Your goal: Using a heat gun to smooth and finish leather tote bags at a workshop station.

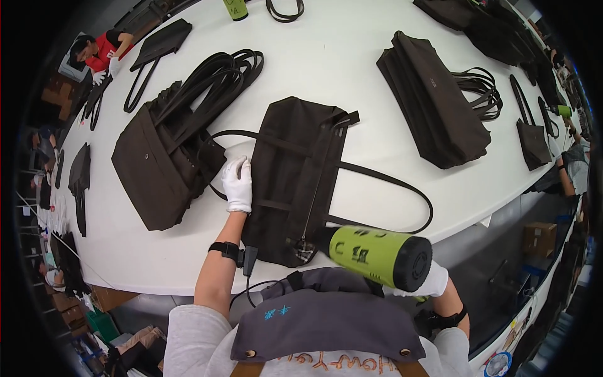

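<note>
A dark brown tote bag point(295, 176) lies flat on the white table in front of me, its zip and inner seams facing up. Its long handles loop out to both sides, and a small checked patch of cloth point(306, 252) shows by the zip's near end. My left hand point(237, 184), white-gloved, has its curled fingers on the bag's left edge. My right hand point(433, 281), gloved too, holds a green hair dryer point(370, 254) with black ends over the bag's near right corner. The dryer's nozzle points left toward the zip; its barrel hides most of my right fingers.
Stacked dark bags point(157, 163) with bundled handles lie at left, and another stack point(433, 100) at right. More bags point(161, 43) lie farther off. A second green dryer point(236, 9) stands at the far edge. A co-worker in red point(100, 53) works at far left.
</note>
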{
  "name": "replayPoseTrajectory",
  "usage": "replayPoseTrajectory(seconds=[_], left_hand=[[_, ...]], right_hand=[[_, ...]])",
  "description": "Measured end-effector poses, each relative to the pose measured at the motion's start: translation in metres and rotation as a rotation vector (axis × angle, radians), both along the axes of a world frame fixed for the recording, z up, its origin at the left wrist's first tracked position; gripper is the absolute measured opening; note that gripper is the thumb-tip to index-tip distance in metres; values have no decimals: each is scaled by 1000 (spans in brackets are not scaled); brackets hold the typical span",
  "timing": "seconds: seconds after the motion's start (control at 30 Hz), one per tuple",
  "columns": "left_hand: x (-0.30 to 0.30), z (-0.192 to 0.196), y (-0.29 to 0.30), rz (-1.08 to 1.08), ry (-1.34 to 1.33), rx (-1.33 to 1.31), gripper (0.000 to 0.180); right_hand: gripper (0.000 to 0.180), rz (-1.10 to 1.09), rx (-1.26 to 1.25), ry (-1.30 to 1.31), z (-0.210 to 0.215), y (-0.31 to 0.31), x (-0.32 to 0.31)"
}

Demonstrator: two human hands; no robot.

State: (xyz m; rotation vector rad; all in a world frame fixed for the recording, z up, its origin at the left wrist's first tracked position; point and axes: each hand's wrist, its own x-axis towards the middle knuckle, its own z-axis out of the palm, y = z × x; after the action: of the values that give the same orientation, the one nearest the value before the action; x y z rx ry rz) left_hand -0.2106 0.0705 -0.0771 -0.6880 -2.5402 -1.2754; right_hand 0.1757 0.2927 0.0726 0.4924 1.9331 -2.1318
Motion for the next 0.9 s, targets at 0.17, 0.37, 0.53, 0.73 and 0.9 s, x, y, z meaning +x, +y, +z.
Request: replayPoseTrajectory(seconds=[0.17, 0.37, 0.53, 0.73, 0.9], left_hand=[[0, -4, -1, -6, -25, 9, 15], [-2, -7, -3, 2, -20, 8, 16], [-2, -6, -2, -11, -55, 6, 17], [-4, -6, -3, -8, -50, -13, 17], [-2, -8, -6, -7, -34, -15, 16]], right_hand=[[60, 194, 693, 208, 5, 8, 5], [74, 124, 330, 92, -6, -9, 36], [62, 123, 461, 99, -8, -2, 30], [79, 115, 388, 98, -3, 2, 21], [28, -328, 310, -11, 6, 25, -56]])
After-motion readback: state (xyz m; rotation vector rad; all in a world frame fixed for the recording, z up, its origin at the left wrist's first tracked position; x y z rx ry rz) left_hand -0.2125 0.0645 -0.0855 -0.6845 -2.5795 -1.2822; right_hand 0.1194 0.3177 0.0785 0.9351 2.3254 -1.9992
